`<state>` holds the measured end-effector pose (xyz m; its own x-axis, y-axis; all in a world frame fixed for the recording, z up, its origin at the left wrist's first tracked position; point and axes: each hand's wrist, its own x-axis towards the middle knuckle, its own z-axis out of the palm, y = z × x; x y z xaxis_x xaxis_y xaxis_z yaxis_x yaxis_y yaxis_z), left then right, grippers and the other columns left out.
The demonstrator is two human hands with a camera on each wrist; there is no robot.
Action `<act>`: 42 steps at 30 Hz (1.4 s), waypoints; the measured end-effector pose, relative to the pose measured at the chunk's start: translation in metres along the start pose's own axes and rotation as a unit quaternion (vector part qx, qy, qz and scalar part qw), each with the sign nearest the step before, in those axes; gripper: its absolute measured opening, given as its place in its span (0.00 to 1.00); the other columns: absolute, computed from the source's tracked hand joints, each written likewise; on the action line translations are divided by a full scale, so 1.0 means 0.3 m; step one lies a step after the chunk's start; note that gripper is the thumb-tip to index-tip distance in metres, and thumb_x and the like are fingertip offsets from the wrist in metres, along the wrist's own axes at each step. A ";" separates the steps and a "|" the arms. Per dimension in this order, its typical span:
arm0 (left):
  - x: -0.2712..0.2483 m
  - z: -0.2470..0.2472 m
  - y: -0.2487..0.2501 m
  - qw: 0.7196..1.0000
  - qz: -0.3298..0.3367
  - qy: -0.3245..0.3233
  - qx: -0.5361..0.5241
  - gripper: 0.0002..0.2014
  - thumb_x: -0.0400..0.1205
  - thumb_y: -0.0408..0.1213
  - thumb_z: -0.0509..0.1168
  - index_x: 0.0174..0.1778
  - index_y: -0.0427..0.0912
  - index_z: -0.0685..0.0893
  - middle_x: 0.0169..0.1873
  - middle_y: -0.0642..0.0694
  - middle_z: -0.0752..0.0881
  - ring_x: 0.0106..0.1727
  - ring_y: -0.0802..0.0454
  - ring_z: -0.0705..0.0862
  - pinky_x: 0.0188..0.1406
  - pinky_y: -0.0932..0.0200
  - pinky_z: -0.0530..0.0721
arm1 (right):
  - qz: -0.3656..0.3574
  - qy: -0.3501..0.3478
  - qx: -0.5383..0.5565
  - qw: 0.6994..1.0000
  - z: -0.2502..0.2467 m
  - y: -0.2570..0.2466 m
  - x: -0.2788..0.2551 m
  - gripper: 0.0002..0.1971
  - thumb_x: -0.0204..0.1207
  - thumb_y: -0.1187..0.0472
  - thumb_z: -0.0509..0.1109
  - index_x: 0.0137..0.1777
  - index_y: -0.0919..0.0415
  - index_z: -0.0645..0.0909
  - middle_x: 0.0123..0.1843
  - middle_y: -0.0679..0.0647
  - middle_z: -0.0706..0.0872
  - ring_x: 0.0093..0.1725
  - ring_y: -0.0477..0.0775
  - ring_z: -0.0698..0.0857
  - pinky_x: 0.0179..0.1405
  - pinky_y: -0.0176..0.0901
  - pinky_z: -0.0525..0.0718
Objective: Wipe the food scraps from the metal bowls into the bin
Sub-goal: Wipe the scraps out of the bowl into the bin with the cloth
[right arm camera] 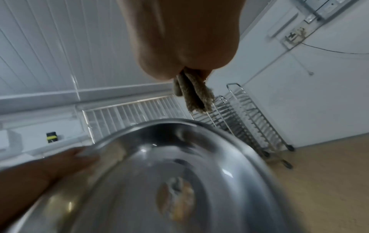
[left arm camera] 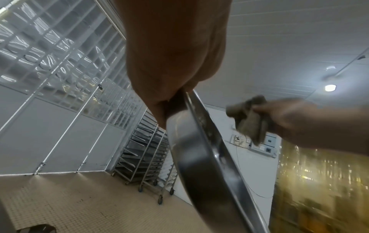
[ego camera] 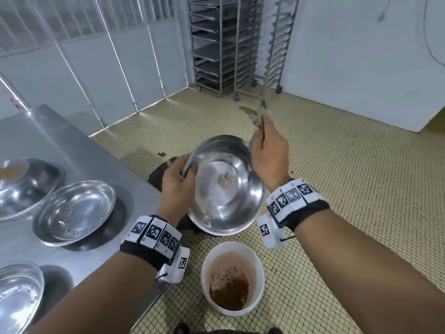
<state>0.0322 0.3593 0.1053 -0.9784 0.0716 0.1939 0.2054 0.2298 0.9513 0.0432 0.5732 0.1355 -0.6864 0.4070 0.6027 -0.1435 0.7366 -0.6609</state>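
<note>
- Your left hand point(ego camera: 177, 182) gripped the tilted metal bowl point(ego camera: 224, 186) by its left rim, thumb inside, fingers curled behind; bowl was held in the air above the floor, just past the counter point(ego camera: 79, 150) edge.
- Your right hand point(ego camera: 269, 150) was closed round a grey cloth point(ego camera: 251, 114), lifted clear above the bowl's far rim, not touching it.
- The bin point(ego camera: 232, 278), a white bucket with brown scraps at the bottom, stood on the floor nearer you than the bowl; the bowl looked only partly over it.
- Step in hand, as I judged it: mid-wipe on this bowl. 1 small brownish patch point(ego camera: 225, 183) was left at the middle of the base; I couldn't tell if part of it was reflection.
- Next move likely called for bringing the cloth down onto that patch and sweeping it toward the low rim, with the bowl brought in over the bin first so scraps didn't hit the floor.
- Counts: 4 bowls in view, 1 held and 3 on the counter point(ego camera: 74, 210) point(ego camera: 26, 184) point(ego camera: 16, 290); the far-left one carried a smaller dish with brown food point(ego camera: 13, 168). 1 cloth, 1 bin, 2 hands.
</note>
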 end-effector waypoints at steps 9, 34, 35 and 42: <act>-0.021 -0.041 0.004 0.999 0.005 -0.027 -0.025 0.08 0.90 0.42 0.66 0.60 0.55 0.90 0.42 0.46 0.92 0.42 0.41 0.92 0.43 0.39 0.93 | -0.092 -0.204 -0.159 0.962 0.059 0.045 -0.150 0.31 0.89 0.40 0.50 0.83 0.59 0.72 0.83 0.59 0.73 0.79 0.62 0.74 0.79 0.67 0.73; -0.031 -0.047 0.045 0.989 0.028 -0.124 -0.070 0.11 0.89 0.29 0.66 0.63 0.43 0.91 0.42 0.46 0.92 0.39 0.52 0.89 0.38 0.60 0.85 | -0.099 -0.195 -0.233 0.947 -0.058 0.064 0.030 0.40 0.82 0.24 0.43 0.73 0.51 0.80 0.85 0.61 0.67 0.85 0.67 0.62 0.84 0.75 0.59; -0.030 -0.049 0.045 0.989 0.024 -0.127 -0.072 0.11 0.89 0.30 0.66 0.63 0.44 0.90 0.43 0.45 0.92 0.40 0.50 0.90 0.39 0.58 0.87 | -0.102 -0.206 -0.219 0.948 -0.060 0.064 0.019 0.39 0.81 0.23 0.47 0.73 0.51 0.79 0.83 0.61 0.70 0.83 0.67 0.68 0.83 0.74 0.65; -0.024 -0.057 0.049 0.987 0.026 -0.151 -0.048 0.10 0.88 0.31 0.67 0.60 0.44 0.92 0.38 0.53 0.91 0.36 0.57 0.88 0.36 0.64 0.83 | -0.017 -0.257 -0.088 0.962 -0.085 0.142 -0.041 0.25 0.74 0.35 0.76 0.61 0.52 0.82 0.44 0.44 0.91 0.40 0.46 0.89 0.44 0.48 0.90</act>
<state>0.0419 0.3454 0.1221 -0.9115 0.3712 0.1771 0.2382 0.1256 0.9631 0.0637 0.6133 0.1113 -0.9517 0.0936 0.2925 -0.0802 0.8436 -0.5309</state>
